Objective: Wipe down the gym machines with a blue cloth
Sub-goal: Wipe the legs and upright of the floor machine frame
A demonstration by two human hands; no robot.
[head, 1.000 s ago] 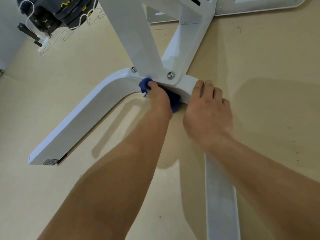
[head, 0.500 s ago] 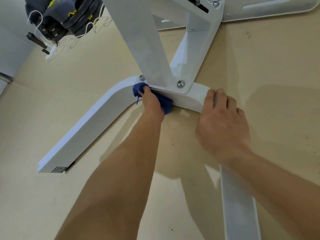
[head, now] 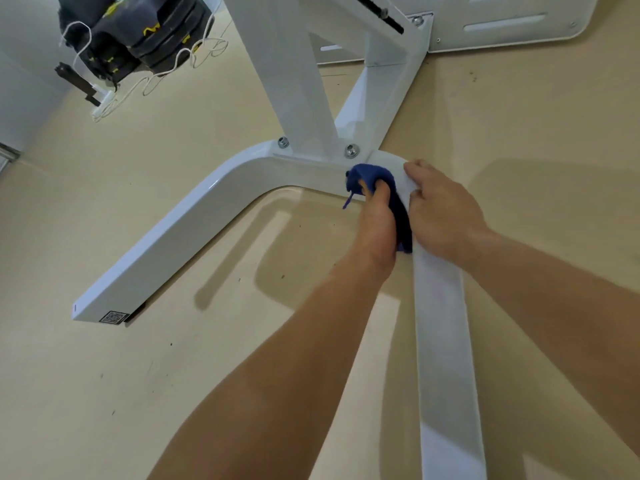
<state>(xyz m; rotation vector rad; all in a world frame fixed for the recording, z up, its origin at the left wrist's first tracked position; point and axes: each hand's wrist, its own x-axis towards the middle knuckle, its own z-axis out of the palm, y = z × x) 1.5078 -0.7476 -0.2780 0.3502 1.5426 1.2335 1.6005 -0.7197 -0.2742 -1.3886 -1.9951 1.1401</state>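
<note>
Cloth point(head: 375, 176), blue and bunched, sits in your left hand point(head: 375, 223), pressed against the inner side of the white frame point(head: 194, 230) at the bend where its 2 legs meet. Your left thumb and fingers curl round the cloth and grip it; a loose thread hangs from its left edge. It lies just below the nearer of 2 bolts point(head: 352, 151) that fix the post point(head: 298, 81) to the frame.

Your right hand point(head: 443, 213) rests on top of the near leg point(head: 443, 341), fingers laid over the bend and holding nothing, just beside the cloth and close against your left hand.

The far leg runs off to your left and ends in a flat face with a sticker point(head: 113, 317) bearing a square code. The frame stands on a tan floor point(head: 138, 393) with a few dark specks. At the top left a dark bundle point(head: 138, 32) with yellow marks trails white cords point(head: 149, 81). At the top right a white plate point(head: 512, 22) with slots lies on the floor.
</note>
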